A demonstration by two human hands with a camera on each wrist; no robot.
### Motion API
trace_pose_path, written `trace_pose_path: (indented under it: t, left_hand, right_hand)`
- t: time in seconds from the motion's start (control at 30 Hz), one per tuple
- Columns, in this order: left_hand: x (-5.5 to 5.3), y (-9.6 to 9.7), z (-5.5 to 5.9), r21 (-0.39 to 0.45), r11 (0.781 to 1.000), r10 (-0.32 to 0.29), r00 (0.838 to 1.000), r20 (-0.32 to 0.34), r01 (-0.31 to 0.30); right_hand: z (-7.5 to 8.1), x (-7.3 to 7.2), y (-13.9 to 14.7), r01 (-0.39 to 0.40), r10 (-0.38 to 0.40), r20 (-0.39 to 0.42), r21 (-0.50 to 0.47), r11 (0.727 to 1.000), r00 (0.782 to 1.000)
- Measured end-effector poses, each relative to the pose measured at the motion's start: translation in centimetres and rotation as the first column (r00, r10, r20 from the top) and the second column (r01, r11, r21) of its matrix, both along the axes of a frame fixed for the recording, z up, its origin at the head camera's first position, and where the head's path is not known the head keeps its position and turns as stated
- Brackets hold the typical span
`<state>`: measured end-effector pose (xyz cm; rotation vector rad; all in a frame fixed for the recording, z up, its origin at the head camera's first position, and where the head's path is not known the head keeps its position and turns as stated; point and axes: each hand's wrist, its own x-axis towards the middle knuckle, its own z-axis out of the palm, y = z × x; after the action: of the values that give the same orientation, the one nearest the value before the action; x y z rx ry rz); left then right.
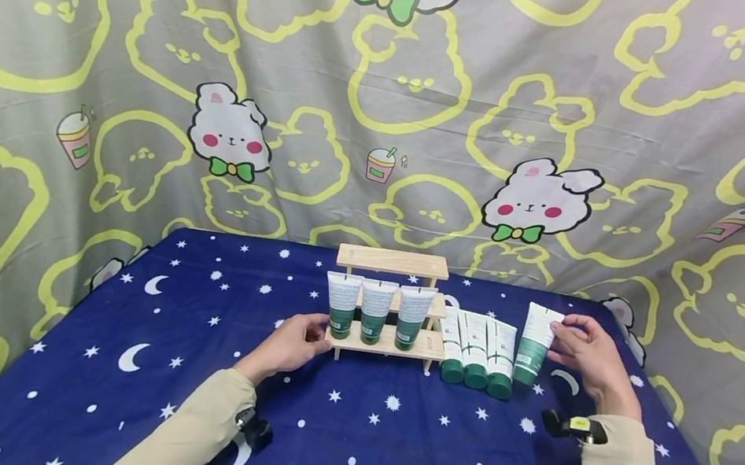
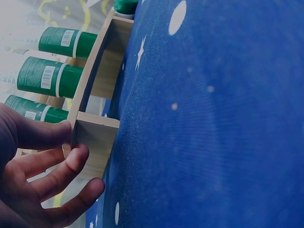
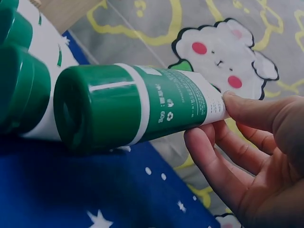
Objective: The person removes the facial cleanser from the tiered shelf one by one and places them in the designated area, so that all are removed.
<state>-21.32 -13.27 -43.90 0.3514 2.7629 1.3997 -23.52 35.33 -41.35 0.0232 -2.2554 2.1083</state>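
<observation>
My right hand [image 1: 592, 357] pinches a white and green squeeze tube [image 1: 536, 343] near its flat white end. In the right wrist view this tube [image 3: 142, 107] tilts with its green cap away from the fingers. My left hand [image 1: 288, 348] holds the left end of a stepped wooden display rack [image 1: 393, 261], thumb and fingers at the lowest step's edge [image 2: 92, 71]. Three like tubes stand cap down in a row on that step, among them the middle tube [image 1: 376, 308]. Right of the rack lie three more tubes, one being the nearest tube [image 1: 501, 358].
A dark blue cloth [image 1: 342, 451] with white stars and moons covers the table. Behind it hangs a grey curtain [image 1: 310, 65] printed with yellow outlines and white cartoon rabbits. The rack's upper steps behind the standing tubes hold nothing visible.
</observation>
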Motion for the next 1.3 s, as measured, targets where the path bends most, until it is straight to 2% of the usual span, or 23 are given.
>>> trace_pose_path:
  t: [0.13,0.33,0.6,0.8,1.07,1.3]
  left_hand:
    - [0.0,0.0,0.0,0.000,1.000,0.000,1.000,0.001,0.000]
    - [0.0,0.0,0.0,-0.006,1.000,0.002,1.000,0.003,-0.002]
    - [0.0,0.0,-0.1,-0.011,1.000,0.000,1.000,0.004,0.000]
    - [0.1,0.0,0.1,-0.012,1.000,0.000,1.000,0.002,0.000]
    - [0.0,0.0,0.0,-0.022,1.000,0.007,1.000,0.007,-0.007]
    - [0.1,0.1,0.1,-0.018,1.000,0.009,1.000,0.008,-0.009]
  right_hand:
    - [-0.8,-0.2,0.2,-0.004,0.004,0.041,0.009,1.000,0.999]
    - [-1.9,-0.5,-0.1,0.009,-0.023,0.081,0.173,0.985,0.996]
    - [-3.2,-0.9,-0.5,0.051,-0.083,0.168,0.187,0.981,0.982]
    - [-4.2,-1.2,-0.5,0.073,-0.127,0.228,0.233,0.970,0.965]
    - [-4.8,-1.3,-0.5,0.091,-0.156,0.238,0.264,0.960,0.959]
    - [-4.4,-0.9,-1.1,0.080,-0.158,0.230,0.315,0.946,0.960]
